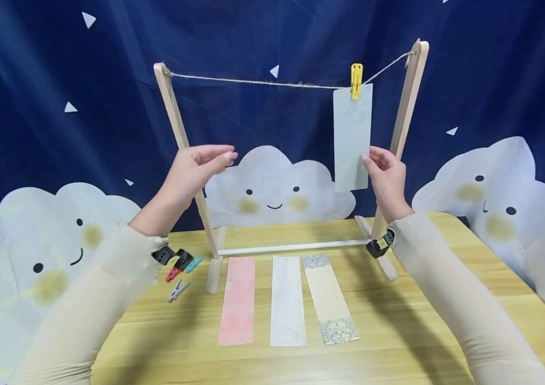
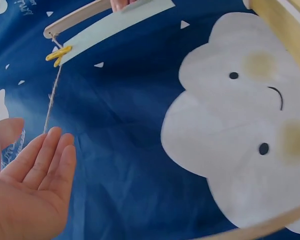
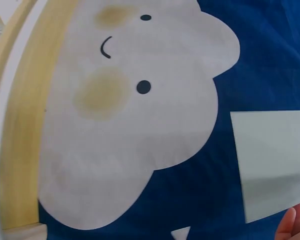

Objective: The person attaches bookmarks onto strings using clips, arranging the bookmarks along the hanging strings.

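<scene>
A pale green paper strip [image 1: 352, 139] hangs from a twine line [image 1: 253, 82], clipped near its top by a yellow clothespin [image 1: 356, 81]. My right hand [image 1: 387, 174] pinches the strip's lower right edge between thumb and fingers; in the right wrist view only its fingertips [image 3: 288, 222] show below the strip. Bare of any object, my left hand [image 1: 205, 163] is raised beside the left post, below the line. Its fingers are nearly straight and the palm shows in the left wrist view.
A wooden frame [image 1: 409, 101] carries the line. On the table [image 1: 166, 342] lie a pink strip [image 1: 237, 302], a white strip [image 1: 288, 302] and a cream strip with patterned ends [image 1: 330, 294]. Near the left foot are grey [image 1: 178, 291], red [image 1: 173, 274] and teal [image 1: 194, 264] clothespins.
</scene>
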### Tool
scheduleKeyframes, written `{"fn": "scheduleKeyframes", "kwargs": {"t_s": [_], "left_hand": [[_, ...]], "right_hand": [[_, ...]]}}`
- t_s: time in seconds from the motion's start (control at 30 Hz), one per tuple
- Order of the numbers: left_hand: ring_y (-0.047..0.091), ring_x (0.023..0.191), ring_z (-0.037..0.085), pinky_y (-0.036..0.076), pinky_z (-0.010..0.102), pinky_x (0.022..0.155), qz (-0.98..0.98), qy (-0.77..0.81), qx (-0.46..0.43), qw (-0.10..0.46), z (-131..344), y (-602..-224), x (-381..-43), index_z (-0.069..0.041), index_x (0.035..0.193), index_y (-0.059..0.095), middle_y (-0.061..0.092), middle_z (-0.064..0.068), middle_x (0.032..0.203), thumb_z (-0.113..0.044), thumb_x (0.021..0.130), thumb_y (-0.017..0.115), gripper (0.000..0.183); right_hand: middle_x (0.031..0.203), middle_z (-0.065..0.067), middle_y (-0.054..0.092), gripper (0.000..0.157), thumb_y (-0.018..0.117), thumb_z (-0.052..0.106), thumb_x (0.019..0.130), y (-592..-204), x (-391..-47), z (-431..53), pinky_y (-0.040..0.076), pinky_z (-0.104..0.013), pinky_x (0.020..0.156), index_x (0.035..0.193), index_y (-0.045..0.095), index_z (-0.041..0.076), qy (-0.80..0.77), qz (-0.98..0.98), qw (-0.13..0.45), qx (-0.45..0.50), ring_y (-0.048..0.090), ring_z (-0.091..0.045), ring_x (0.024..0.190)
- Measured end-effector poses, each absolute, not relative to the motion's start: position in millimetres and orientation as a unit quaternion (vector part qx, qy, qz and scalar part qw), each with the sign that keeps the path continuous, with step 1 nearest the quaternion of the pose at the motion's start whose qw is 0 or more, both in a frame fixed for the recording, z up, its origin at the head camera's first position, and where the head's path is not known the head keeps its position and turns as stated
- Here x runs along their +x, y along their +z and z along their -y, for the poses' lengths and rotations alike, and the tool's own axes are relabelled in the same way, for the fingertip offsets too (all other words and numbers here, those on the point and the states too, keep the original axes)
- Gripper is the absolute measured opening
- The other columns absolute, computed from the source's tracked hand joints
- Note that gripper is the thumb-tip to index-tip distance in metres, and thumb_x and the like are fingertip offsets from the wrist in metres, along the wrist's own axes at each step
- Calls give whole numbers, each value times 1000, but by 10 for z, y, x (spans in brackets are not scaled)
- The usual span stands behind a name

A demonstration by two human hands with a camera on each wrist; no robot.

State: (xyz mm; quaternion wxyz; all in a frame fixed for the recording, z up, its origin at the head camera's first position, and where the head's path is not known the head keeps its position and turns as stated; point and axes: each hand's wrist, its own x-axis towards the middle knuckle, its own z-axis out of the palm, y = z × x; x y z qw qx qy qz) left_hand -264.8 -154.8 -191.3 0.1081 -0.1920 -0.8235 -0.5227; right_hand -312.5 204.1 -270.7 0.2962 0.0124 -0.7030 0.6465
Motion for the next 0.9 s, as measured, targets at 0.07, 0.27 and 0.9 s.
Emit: {"fn": "scheduleKeyframes", "kwargs": {"t_s": [0.07,0.27,0.9], "left_hand": [[62,102,10,46,31,95,828,-517,-187,109,1632,-2000,-2608,-5,124,61,66,9,118,-32,93,60,41],[61,99,2,46,20,91,832,-516,-179,97,1889,-2293,-2490,-4,125,60,66,2,117,-33,94,59,43],[57,100,-8,44,10,84,843,-525,-102,53,2524,-3207,-2217,1,129,55,67,-8,113,-34,94,58,50]], "right_hand": [[107,3,64,33,65,23,90,-2756,-3088,-2063,44,-19,85,119,62,8,643,711,286,4,55,-6,96],[116,0,63,38,63,20,91,-2911,-2993,-2107,44,-15,86,126,59,6,638,723,264,13,56,-5,99],[110,9,67,41,62,11,91,-3560,-2735,-2247,46,-10,82,127,54,-7,645,728,210,101,60,4,97]]}}
